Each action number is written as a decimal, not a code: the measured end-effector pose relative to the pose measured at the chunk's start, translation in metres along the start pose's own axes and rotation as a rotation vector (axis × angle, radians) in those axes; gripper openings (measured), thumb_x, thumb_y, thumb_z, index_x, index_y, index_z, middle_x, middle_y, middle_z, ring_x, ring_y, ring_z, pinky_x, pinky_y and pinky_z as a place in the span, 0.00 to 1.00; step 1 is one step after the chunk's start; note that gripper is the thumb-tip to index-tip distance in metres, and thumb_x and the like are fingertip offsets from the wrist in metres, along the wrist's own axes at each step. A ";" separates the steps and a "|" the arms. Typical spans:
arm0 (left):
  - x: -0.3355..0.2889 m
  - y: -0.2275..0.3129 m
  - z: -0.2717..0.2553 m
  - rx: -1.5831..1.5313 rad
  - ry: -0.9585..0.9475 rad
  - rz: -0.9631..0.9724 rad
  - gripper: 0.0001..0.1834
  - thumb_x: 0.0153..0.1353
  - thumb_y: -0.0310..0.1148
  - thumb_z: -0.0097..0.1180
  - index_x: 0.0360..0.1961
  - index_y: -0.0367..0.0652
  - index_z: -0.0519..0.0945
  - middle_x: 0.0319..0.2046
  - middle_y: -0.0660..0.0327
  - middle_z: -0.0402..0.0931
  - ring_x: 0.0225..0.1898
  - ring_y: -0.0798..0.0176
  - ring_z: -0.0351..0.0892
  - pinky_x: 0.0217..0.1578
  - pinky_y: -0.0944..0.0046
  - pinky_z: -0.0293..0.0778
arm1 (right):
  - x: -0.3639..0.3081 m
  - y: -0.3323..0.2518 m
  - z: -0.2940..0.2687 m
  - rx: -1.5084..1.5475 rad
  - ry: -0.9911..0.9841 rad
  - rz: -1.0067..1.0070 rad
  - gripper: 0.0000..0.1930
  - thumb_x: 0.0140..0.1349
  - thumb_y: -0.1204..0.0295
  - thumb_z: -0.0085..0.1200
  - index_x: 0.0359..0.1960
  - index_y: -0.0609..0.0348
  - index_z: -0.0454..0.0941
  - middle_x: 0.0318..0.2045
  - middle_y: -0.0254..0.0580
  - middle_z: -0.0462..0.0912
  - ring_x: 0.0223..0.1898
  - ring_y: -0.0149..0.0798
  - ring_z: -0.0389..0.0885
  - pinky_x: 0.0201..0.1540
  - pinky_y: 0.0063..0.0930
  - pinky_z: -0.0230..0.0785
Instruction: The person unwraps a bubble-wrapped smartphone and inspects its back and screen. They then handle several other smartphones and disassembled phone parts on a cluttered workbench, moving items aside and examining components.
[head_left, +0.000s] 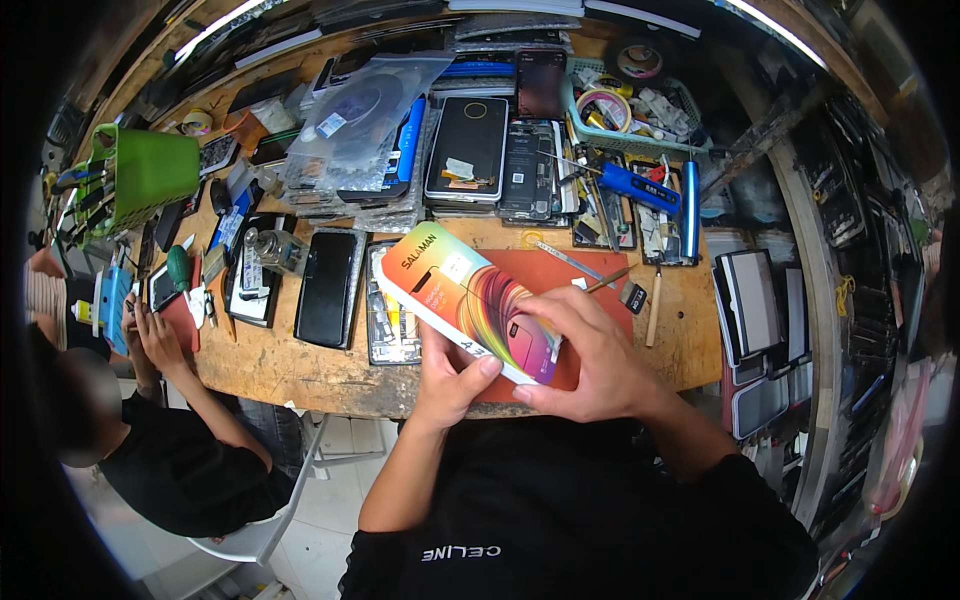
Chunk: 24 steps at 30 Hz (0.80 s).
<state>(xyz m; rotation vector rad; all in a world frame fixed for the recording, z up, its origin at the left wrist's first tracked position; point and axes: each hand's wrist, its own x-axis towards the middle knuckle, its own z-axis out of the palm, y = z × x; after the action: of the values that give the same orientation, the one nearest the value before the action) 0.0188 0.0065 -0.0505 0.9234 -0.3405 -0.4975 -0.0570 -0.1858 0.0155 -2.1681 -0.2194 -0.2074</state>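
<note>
A slim cardboard box (450, 285) with a bright yellow, green and pink print and white sides is held tilted above the front of the bench. My left hand (445, 380) is closed on its lower left side, the thumb along the near edge and the other fingers hidden beneath. At the box's right end my right hand (590, 365) grips it, fingers over the printed face and thumb at the near corner. Beneath the box are a red-orange mat (605, 290) and, partly covered, an opened phone (390, 340). A black phone (328, 290) lies to the left.
Stacked phones (465, 150) and bubble-wrapped packs stand behind. A blue electric screwdriver (640, 187) lies at right, near a green basket of tape rolls (590, 130). Tweezers and a wooden-handled tool (654, 310) rest beside the mat. At left, another person's hands (155, 335) work by a green bin (155, 175).
</note>
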 end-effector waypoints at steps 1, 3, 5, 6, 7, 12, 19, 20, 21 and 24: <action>-0.002 0.000 -0.004 0.013 -0.039 -0.040 0.57 0.59 0.31 0.73 0.79 0.40 0.44 0.69 0.51 0.63 0.71 0.54 0.68 0.71 0.49 0.68 | -0.004 0.001 0.001 0.010 -0.013 0.026 0.42 0.54 0.58 0.75 0.68 0.61 0.71 0.53 0.52 0.76 0.56 0.53 0.79 0.61 0.44 0.72; -0.006 -0.004 -0.004 0.064 -0.050 -0.085 0.63 0.55 0.36 0.77 0.80 0.40 0.42 0.69 0.51 0.63 0.71 0.53 0.67 0.70 0.48 0.69 | -0.012 0.005 0.003 0.028 -0.039 0.079 0.42 0.54 0.58 0.75 0.69 0.60 0.70 0.53 0.52 0.77 0.57 0.53 0.79 0.61 0.43 0.71; -0.007 -0.009 -0.003 0.093 -0.096 -0.057 0.65 0.54 0.38 0.78 0.80 0.40 0.40 0.69 0.51 0.63 0.70 0.53 0.68 0.69 0.48 0.69 | -0.018 0.011 -0.001 0.103 -0.106 0.134 0.44 0.54 0.58 0.75 0.71 0.61 0.68 0.54 0.51 0.78 0.55 0.50 0.81 0.60 0.41 0.73; -0.008 -0.009 -0.003 0.101 -0.101 -0.092 0.64 0.53 0.39 0.80 0.80 0.39 0.45 0.69 0.51 0.64 0.71 0.53 0.69 0.70 0.49 0.68 | -0.020 0.014 -0.001 0.120 -0.120 0.116 0.46 0.53 0.59 0.76 0.72 0.62 0.68 0.56 0.51 0.79 0.53 0.46 0.82 0.58 0.38 0.75; -0.008 -0.011 -0.003 0.080 -0.125 -0.143 0.63 0.53 0.39 0.80 0.79 0.38 0.47 0.70 0.50 0.64 0.71 0.53 0.69 0.70 0.49 0.68 | -0.021 0.018 -0.001 0.139 -0.128 0.095 0.47 0.52 0.60 0.77 0.72 0.63 0.67 0.57 0.50 0.79 0.51 0.42 0.83 0.56 0.36 0.76; -0.015 -0.023 -0.006 0.024 -0.140 -0.279 0.57 0.52 0.37 0.81 0.77 0.36 0.57 0.68 0.51 0.68 0.70 0.54 0.71 0.71 0.50 0.66 | -0.029 0.034 0.006 0.203 -0.152 0.116 0.49 0.50 0.62 0.78 0.73 0.65 0.66 0.53 0.50 0.83 0.44 0.37 0.86 0.50 0.33 0.81; -0.021 -0.030 -0.025 -0.208 -0.075 -0.368 0.54 0.52 0.33 0.76 0.76 0.35 0.58 0.67 0.51 0.71 0.69 0.52 0.74 0.72 0.50 0.69 | -0.029 0.059 -0.004 0.763 -0.320 0.455 0.42 0.60 0.62 0.68 0.73 0.67 0.64 0.52 0.50 0.82 0.49 0.36 0.84 0.52 0.34 0.80; -0.021 -0.030 -0.027 -0.283 -0.049 -0.373 0.53 0.53 0.33 0.72 0.77 0.33 0.57 0.68 0.50 0.70 0.70 0.50 0.72 0.73 0.49 0.68 | -0.027 0.061 -0.004 0.837 -0.256 0.408 0.42 0.61 0.58 0.66 0.73 0.68 0.64 0.55 0.50 0.81 0.54 0.38 0.82 0.57 0.35 0.77; -0.023 -0.029 -0.029 -0.358 -0.020 -0.379 0.51 0.54 0.32 0.69 0.77 0.32 0.56 0.69 0.48 0.69 0.72 0.49 0.71 0.73 0.48 0.67 | -0.025 0.062 -0.003 0.918 -0.201 0.375 0.43 0.63 0.54 0.64 0.73 0.68 0.63 0.57 0.50 0.79 0.58 0.39 0.80 0.61 0.35 0.74; -0.021 -0.030 -0.031 -0.488 0.009 -0.281 0.49 0.58 0.37 0.57 0.79 0.33 0.54 0.74 0.43 0.65 0.74 0.42 0.68 0.75 0.40 0.63 | -0.028 0.060 -0.006 0.930 -0.147 0.352 0.45 0.63 0.52 0.60 0.74 0.71 0.60 0.64 0.52 0.74 0.67 0.42 0.73 0.71 0.38 0.64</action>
<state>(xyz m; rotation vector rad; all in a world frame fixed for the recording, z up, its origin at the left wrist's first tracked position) 0.0084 0.0238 -0.0946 0.4975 -0.0705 -0.7934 -0.0706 -0.2267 -0.0355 -1.2605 0.0007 0.2256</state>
